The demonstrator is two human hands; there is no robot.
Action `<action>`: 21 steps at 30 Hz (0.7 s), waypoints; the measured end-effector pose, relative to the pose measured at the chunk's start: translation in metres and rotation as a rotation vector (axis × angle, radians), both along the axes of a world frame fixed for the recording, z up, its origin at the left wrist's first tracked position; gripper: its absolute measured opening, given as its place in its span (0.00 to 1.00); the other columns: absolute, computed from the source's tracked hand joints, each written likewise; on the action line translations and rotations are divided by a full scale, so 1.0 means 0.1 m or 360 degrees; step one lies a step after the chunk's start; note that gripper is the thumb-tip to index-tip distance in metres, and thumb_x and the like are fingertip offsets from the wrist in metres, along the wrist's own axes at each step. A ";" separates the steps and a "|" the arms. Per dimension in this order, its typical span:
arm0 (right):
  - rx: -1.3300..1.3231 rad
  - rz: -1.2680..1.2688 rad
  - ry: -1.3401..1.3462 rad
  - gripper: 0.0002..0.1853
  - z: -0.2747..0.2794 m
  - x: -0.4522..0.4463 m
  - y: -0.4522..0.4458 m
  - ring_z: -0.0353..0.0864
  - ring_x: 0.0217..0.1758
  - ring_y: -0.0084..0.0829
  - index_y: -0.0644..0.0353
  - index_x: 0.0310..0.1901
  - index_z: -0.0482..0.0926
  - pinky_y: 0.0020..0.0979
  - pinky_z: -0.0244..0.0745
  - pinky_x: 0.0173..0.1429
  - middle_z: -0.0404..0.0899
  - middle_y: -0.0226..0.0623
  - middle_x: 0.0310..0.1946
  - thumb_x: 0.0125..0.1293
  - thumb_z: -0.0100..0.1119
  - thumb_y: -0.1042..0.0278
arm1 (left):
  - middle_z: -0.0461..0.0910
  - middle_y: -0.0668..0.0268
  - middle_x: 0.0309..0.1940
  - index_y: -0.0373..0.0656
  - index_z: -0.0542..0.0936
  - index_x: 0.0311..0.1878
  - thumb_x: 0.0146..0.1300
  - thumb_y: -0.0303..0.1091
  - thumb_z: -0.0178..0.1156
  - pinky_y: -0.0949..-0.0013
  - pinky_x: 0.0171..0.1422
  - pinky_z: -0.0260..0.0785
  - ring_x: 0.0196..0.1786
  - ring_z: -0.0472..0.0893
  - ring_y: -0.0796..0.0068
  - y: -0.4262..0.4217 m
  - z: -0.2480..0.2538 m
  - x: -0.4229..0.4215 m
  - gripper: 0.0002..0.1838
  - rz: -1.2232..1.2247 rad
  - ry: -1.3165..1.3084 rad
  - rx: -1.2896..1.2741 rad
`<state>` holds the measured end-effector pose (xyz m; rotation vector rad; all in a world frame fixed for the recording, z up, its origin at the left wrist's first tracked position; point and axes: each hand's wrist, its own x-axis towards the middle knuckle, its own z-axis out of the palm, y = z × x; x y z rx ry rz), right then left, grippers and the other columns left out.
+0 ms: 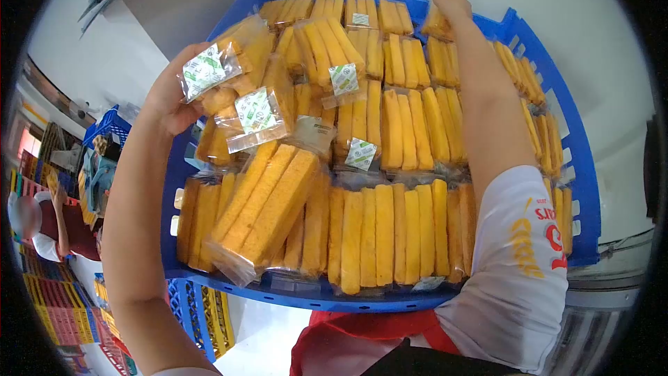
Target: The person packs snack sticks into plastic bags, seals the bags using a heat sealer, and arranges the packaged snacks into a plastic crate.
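Note:
A large blue crate (581, 188) in front of me holds rows of clear-wrapped packs of yellow-orange bread sticks (376, 237). At its left side, my left hand (167, 97) is closed round bagged packs (256, 52) with white-and-green labels on their ends. My right hand (454, 4) reaches to the far right corner, its fingers closed on a pack (437, 22) by its upper end. A loose pack (268, 202) lies tilted on top at the front left. Another labelled pack (327, 49) lies across the rows near the far middle.
Below the crate at the left are blue and yellow crates (198, 313). A co-worker (52, 223) in a dark red apron stands at far left, near stacked colourful crates (59, 299). A small blue basket (108, 127) sits beyond my left arm. Pale walls (598, 49) stand behind and right.

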<state>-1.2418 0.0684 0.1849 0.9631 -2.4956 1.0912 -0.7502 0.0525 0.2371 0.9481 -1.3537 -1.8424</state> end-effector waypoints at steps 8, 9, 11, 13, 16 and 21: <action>0.0416 0.0265 0.0026 0.43 -0.38 -0.04 -0.19 0.68 0.54 0.42 0.57 0.62 0.52 0.35 0.64 0.55 0.67 0.49 0.53 0.45 0.59 0.51 | 0.77 0.62 0.39 0.40 0.71 0.46 0.62 0.39 0.45 0.69 0.45 0.73 0.40 0.78 0.72 0.11 0.07 -0.07 0.14 0.0104 -0.0067 -0.0004; 0.0597 0.0337 0.0024 0.41 -0.41 0.01 -0.20 0.69 0.53 0.42 0.56 0.62 0.53 0.35 0.64 0.55 0.68 0.49 0.51 0.47 0.58 0.51 | 0.77 0.62 0.38 0.40 0.71 0.45 0.62 0.39 0.46 0.69 0.44 0.73 0.39 0.78 0.72 0.12 0.07 -0.08 0.15 0.0117 -0.0083 -0.0007; 0.0776 0.0405 0.0025 0.39 -0.40 0.07 -0.18 0.70 0.52 0.42 0.55 0.61 0.55 0.35 0.64 0.54 0.70 0.50 0.49 0.48 0.57 0.51 | 0.77 0.62 0.38 0.40 0.71 0.45 0.61 0.39 0.46 0.69 0.43 0.73 0.39 0.79 0.72 0.12 0.07 -0.08 0.15 0.0097 -0.0078 0.0008; 0.0986 0.0454 0.0209 0.34 -0.38 0.12 -0.22 0.72 0.50 0.44 0.53 0.60 0.58 0.36 0.65 0.53 0.73 0.51 0.45 0.52 0.54 0.52 | 0.77 0.62 0.37 0.40 0.71 0.45 0.61 0.40 0.46 0.69 0.43 0.74 0.38 0.79 0.72 0.12 0.08 -0.09 0.15 0.0084 -0.0076 0.0017; 0.0979 0.0595 -0.0014 0.29 -0.19 0.29 0.04 0.74 0.43 0.43 0.56 0.57 0.63 0.40 0.66 0.49 0.76 0.47 0.36 0.55 0.50 0.51 | 0.77 0.63 0.37 0.41 0.72 0.44 0.61 0.40 0.46 0.69 0.42 0.74 0.37 0.79 0.72 0.12 0.06 -0.08 0.15 0.0087 -0.0063 -0.0026; 0.0918 0.0767 0.0419 0.29 -0.13 0.15 -0.25 0.71 0.27 0.35 0.66 0.46 0.70 0.39 0.67 0.32 0.72 0.41 0.21 0.58 0.43 0.44 | 0.78 0.64 0.36 0.42 0.73 0.41 0.58 0.42 0.50 0.68 0.41 0.73 0.38 0.79 0.73 0.06 0.02 -0.03 0.14 0.0033 -0.0015 -0.0058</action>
